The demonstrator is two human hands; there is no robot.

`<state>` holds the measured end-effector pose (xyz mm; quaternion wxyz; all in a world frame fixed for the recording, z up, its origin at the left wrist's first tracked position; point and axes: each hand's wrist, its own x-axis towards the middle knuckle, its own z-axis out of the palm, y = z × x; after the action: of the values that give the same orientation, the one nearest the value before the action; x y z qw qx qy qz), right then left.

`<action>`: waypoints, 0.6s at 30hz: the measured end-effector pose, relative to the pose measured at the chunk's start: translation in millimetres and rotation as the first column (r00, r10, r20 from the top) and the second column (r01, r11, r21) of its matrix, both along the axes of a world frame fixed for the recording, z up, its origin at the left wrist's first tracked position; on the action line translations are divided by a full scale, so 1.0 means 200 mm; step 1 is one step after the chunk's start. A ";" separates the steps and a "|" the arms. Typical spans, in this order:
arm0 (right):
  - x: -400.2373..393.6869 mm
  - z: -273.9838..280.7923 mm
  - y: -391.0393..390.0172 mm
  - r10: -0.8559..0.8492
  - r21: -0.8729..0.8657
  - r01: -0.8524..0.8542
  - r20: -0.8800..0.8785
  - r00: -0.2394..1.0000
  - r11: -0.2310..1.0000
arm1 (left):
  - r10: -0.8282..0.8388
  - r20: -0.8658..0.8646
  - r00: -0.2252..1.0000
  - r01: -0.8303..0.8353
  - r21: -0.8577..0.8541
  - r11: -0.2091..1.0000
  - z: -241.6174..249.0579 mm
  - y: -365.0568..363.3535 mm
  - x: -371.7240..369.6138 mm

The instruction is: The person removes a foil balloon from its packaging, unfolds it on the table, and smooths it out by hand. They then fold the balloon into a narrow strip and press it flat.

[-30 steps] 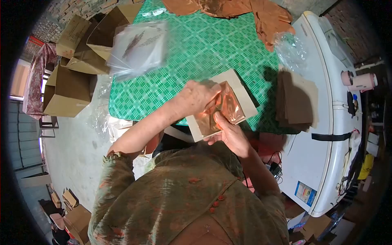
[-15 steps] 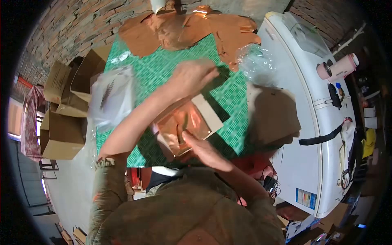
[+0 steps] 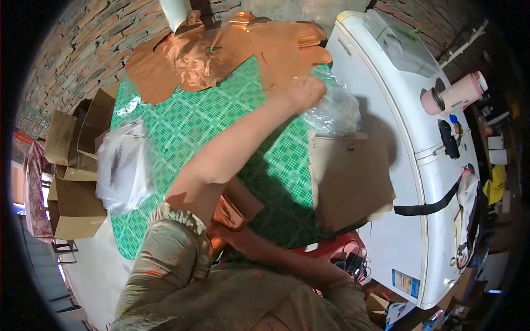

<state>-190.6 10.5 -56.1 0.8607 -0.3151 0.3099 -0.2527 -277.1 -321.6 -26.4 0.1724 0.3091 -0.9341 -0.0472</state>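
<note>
My left hand (image 3: 309,94) reaches across the green checked table cover (image 3: 221,129), fingers curled at the edge of a crumpled clear plastic bag (image 3: 335,113). Close to my body, my right hand (image 3: 232,236) holds a shiny copper-coloured packet (image 3: 229,214); my left forearm covers part of both, and the right fingers are mostly hidden. A brown cardboard piece (image 3: 243,199) shows beside the packet. Copper-coloured sheets (image 3: 276,47) lie along the table's far side. Below the bag rests a stack of brown cardboard sheets (image 3: 353,179).
Clear plastic sleeves (image 3: 124,165) lie at the table's left edge, with open cardboard boxes (image 3: 80,201) beyond. A white fridge (image 3: 386,132) stands at the right, bearing a pink bottle (image 3: 458,96). Black cables (image 3: 353,262) sit below the table's right corner.
My left hand has moved right from above the packet to the clear plastic bag. My right hand and the packet have moved down and left, nearer my body. The view has shifted.
</note>
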 end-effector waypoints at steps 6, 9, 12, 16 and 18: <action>0.03 -0.04 0.03 -0.083 0.033 0.080 0.102 0.991 0.996 | 0.054 0.031 0.998 -0.055 0.037 0.998 0.02 0.05 0.00; 0.02 -0.01 0.02 -0.046 0.032 0.043 0.084 0.995 0.999 | 0.008 -0.043 0.999 -0.010 -0.058 0.998 0.07 0.07 0.02; 0.02 -0.01 0.03 -0.016 0.041 0.014 0.047 0.999 0.999 | -0.134 -0.127 0.983 0.093 -0.285 0.954 0.12 0.08 0.05; 0.00 0.10 0.00 -0.025 0.076 0.027 -0.025 0.999 0.997 | -0.099 -0.158 0.982 0.050 -0.290 0.956 0.18 0.08 0.06; -0.02 0.15 -0.01 0.047 0.141 -0.022 -0.175 0.984 0.990 | 0.012 -0.289 0.957 -0.038 -0.085 0.996 0.25 0.08 0.08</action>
<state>-193.7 8.4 -25.4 0.8538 -0.2811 0.3967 -0.1864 -261.4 -304.6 24.3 0.3207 0.3027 -0.8962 -0.0477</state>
